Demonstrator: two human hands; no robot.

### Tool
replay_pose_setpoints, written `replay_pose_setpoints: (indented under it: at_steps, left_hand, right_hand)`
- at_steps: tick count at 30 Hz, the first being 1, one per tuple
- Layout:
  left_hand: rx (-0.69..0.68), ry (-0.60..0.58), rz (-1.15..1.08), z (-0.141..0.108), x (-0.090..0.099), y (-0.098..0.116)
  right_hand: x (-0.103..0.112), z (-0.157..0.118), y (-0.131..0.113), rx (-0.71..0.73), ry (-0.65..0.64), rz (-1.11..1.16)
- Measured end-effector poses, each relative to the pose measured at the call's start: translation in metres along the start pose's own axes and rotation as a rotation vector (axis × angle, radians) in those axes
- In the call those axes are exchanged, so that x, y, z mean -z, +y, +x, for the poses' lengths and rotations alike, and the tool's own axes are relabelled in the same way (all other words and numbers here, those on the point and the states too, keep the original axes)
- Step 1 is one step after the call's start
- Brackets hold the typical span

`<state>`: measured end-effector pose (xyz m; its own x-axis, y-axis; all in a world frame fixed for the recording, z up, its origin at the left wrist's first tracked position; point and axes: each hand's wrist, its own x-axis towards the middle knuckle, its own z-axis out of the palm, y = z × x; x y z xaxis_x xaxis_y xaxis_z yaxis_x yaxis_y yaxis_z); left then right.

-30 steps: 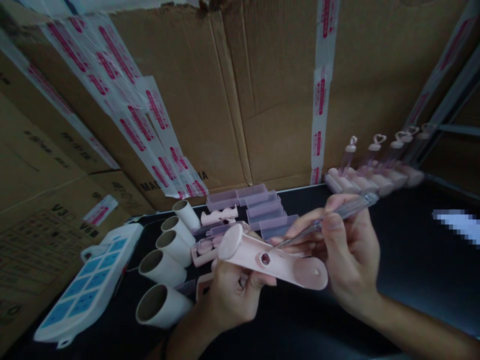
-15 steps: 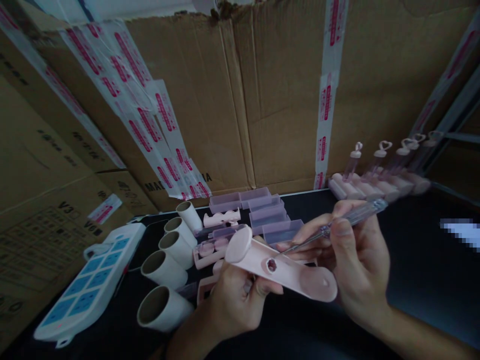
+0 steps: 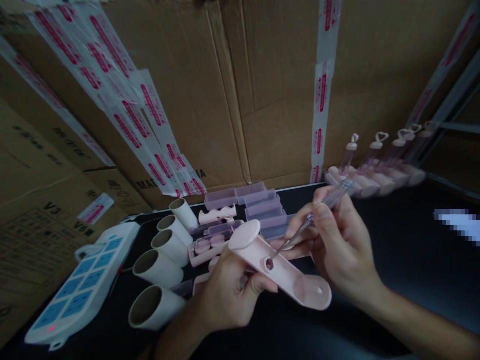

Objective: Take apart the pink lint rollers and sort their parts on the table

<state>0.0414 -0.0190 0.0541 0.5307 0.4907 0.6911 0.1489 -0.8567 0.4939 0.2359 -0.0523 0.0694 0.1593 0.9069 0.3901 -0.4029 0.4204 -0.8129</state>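
My left hand is closed round a pale pink plastic holder, a long trough with rounded ends. A small dark-rimmed hole shows in its inner face. Pinched in my right hand is a screwdriver with a clear handle. Its thin shaft slants down to the left, and the tip is at the hole; whether it is inside I cannot tell. The holder is tilted, its right end lower. Part of my left fingers is hidden behind it.
Several white cardboard tubes stand left of my hands, beside a power strip. Behind the holder lie purple translucent trays and pink parts. Several finished-looking pink pieces with heart loops line the back right, against a cardboard box.
The screwdriver has tilted more steeply, and its tip has come down to the hole. My right hand has moved left, and the holder slants a little more. The whole view has shifted slightly.
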Motion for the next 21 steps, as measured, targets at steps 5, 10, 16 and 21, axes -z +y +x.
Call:
replay_pose_setpoints:
  at_steps: [5,10,16,21]
  left_hand:
    - [-0.060,-0.016,0.134,0.007,0.000,0.002]
    - [-0.150,0.027,0.223,0.014,-0.001,0.004]
    - [-0.122,0.011,0.204,0.010,0.000,0.004]
    - [0.021,-0.017,0.068,0.003,0.001,0.001]
  right_hand:
    - [-0.002,0.001,-0.001,0.012,0.011,-0.008]
    - [-0.002,0.000,0.001,0.045,0.034,-0.048]
    - [0.001,0.000,0.005,0.044,0.003,-0.039]
    - [0.004,0.002,0.002,-0.019,-0.057,0.039]
